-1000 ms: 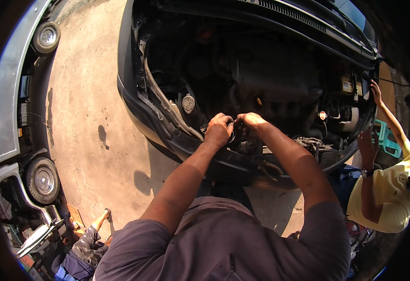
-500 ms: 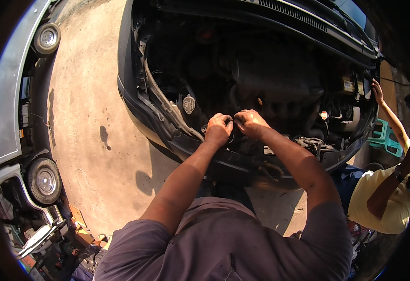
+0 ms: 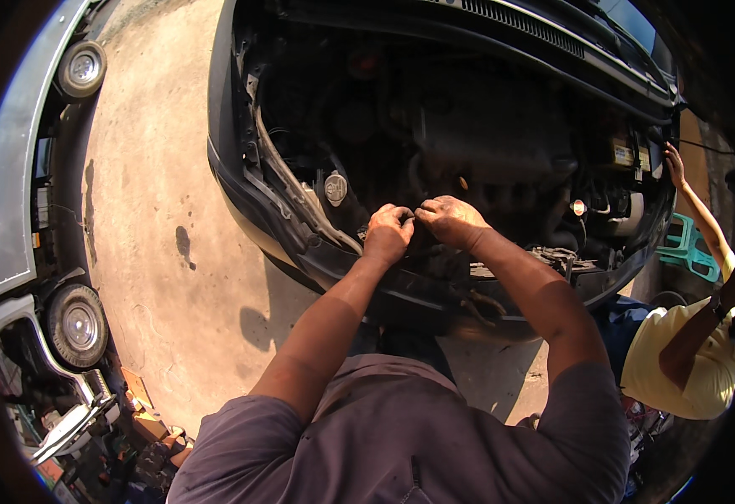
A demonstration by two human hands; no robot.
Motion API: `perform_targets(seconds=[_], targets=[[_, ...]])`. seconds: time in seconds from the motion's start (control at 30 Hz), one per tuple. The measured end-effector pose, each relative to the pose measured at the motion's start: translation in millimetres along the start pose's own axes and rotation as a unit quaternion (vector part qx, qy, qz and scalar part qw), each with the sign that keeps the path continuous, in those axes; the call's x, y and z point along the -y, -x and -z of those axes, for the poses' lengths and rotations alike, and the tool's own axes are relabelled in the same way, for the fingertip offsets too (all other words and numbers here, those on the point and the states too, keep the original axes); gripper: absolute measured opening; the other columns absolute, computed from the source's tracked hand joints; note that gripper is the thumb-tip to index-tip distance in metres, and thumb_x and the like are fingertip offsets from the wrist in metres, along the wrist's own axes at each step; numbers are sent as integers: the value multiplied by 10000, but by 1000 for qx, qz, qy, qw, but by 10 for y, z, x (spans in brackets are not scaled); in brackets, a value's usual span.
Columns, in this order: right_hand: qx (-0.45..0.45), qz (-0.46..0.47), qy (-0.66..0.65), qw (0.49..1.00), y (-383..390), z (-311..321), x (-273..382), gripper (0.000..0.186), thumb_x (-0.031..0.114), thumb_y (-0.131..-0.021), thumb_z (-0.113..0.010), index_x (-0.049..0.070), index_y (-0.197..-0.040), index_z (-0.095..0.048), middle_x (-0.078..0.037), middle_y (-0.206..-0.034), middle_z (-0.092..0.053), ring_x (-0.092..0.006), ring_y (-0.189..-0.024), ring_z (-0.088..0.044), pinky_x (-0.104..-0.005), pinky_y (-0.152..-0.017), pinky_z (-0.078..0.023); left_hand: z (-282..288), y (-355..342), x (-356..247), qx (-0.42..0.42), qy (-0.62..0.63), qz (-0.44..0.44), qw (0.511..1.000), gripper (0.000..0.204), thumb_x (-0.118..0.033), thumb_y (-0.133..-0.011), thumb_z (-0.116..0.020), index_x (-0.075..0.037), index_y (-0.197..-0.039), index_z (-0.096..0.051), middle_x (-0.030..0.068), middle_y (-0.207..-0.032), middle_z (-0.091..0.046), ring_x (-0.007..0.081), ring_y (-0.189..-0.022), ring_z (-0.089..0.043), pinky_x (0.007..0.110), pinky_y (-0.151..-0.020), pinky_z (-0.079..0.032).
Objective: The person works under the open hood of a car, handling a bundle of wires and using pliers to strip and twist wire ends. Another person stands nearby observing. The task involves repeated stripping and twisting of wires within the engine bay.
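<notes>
Over the front of a car's open engine bay (image 3: 502,134), my two hands meet close together. My left hand (image 3: 388,233) is closed, thumb and fingers pinched at something small and dark that I cannot make out. Right beside it, my right hand (image 3: 451,223) is closed too, its fingertips bent down and partly hidden behind the hand. A round grey reservoir cap (image 3: 336,189) sits left of my hands. On the front edge, below my right forearm, lies a tool with two tan handles (image 3: 483,307), like pliers. Deep shade hides most engine parts.
A co-worker in a yellow shirt (image 3: 670,361) stands at the right, one hand (image 3: 675,164) on the car's side. Behind that arm are teal plastic stools (image 3: 688,248). A battery (image 3: 628,154) sits at the bay's right. A grey vehicle with wheels (image 3: 79,325) stands along the left.
My hands stay pinched together at almost the same spot, with only a slight shift of the fingers. The whole view has moved a little. At the lower left, part of another person shows more.
</notes>
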State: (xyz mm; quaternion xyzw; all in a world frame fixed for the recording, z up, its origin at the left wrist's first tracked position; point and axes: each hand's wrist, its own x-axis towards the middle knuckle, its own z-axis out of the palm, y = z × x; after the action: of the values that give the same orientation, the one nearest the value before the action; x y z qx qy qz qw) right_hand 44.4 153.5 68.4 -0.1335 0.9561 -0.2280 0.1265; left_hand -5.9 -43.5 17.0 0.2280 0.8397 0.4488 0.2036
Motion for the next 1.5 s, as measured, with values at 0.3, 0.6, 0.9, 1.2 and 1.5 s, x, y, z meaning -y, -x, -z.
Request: perform_targets(seconds=[0.3, 0.6, 0.9, 1.2, 1.5], targets=[[61, -418, -418, 805, -124, -90, 4, 424, 337, -956, -774, -2, -1210, -782, -169, -1030, -805, -257, -958, -751, -401, -872, -581, 17, -11, -48, -5, -19, 33, 999, 191, -153, -904, -785, -3, -1021, -774, 178, -1022, -766, 332, -959, -744, 427, -847, -580], [151, -381, -376, 831, -144, -254, 71, 372, 320, -974, -806, -5, -1154, -801, -108, -927, -795, -184, -888, -699, -403, -843, -539, 27, -184, 253, 129, 365, 259, 885, 241, -132, -976, -755, 19, -1164, -748, 121, -1028, -790, 180, -876, -752, 321, -807, -604], [79, -431, -390, 810, -21, -123, 23, 433, 358, -994, -775, 22, -1267, -784, -161, -1079, -811, -223, -1002, -733, -394, -937, -549, 219, -286, 128, 119, 454, 494, 732, 202, -244, -992, -723, -71, -1096, -722, 102, -982, -776, 223, -865, -780, 339, -725, -652], [51, -442, -464, 766, 28, -200, -36, 375, 280, -960, -780, 16, -1225, -804, -165, -1177, -808, -237, -1107, -737, -379, -1003, -538, 255, -308, 243, 192, 456, 501, 710, 207, -143, -963, -681, -11, -1118, -719, 134, -1021, -787, 227, -864, -772, 328, -754, -656], [28, -446, -470, 761, 59, -231, -50, 362, 269, -986, -746, 9, -1232, -795, -177, -1188, -799, -245, -1072, -734, -389, -983, -539, 126, -265, 220, 194, 444, 449, 750, 138, -69, -1007, -721, -29, -1138, -732, 99, -1007, -790, 180, -809, -732, 305, -732, -589]])
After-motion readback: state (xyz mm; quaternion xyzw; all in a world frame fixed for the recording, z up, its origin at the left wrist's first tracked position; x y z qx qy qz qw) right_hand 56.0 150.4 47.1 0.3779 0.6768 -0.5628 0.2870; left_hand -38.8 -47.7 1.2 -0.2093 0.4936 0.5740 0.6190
